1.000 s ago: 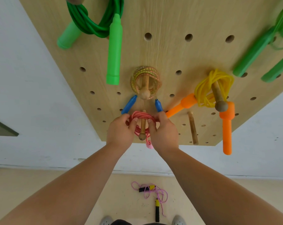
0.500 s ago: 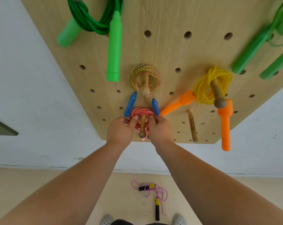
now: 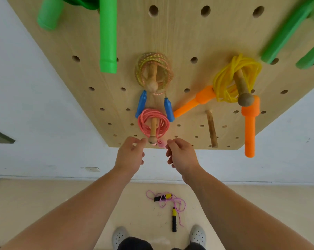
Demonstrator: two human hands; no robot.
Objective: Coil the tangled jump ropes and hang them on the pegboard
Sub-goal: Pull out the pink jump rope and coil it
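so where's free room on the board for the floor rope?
The bare peg between the two orange handles is free. Bare pegboard also lies left of the pink coil, under the green handle. Crowded: the centre column, pink coil close under the blue handles, and the yellow coil at right.

Bare indoor room: white wall (image 3: 44, 123), beige floor (image 3: 44, 195) (wooden pegboard (image 3: 179, 38) mounted).
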